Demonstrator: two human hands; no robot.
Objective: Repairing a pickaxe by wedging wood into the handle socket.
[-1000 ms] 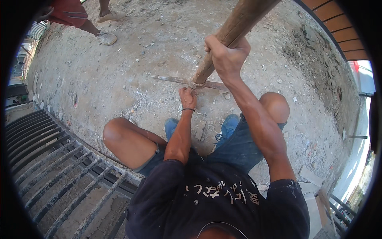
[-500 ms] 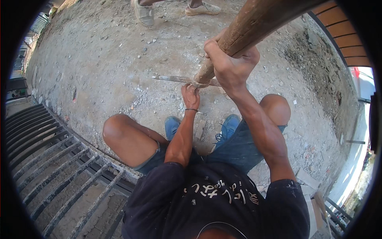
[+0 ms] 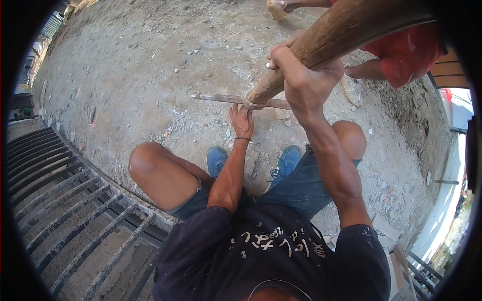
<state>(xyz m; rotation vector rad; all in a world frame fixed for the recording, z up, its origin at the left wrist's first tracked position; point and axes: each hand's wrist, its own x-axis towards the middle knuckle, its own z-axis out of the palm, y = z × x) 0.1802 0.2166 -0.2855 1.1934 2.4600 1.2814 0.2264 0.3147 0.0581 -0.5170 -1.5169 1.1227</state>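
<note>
The handle [image 3: 346, 32] has tipped rightward, right hand [image 3: 312, 83] clamped round it, left hand [image 3: 242, 121] (fingers outstretched) beside the metal bar [image 3: 218, 98].

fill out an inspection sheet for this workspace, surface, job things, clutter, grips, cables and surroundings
Surface: rough, dusty ground
Job's things: tilted wooden pole, its lower end by a long thin bar lying on the ground
Clutter: scattered small stones; flat scrap piece between the shoes
Grips: right grip closed around the pole; left grip at its lower end, fingers extended, contact unclear
Cables: nothing seen clearly
Surroundings: metal grating at left; person in red beyond the pole
</note>
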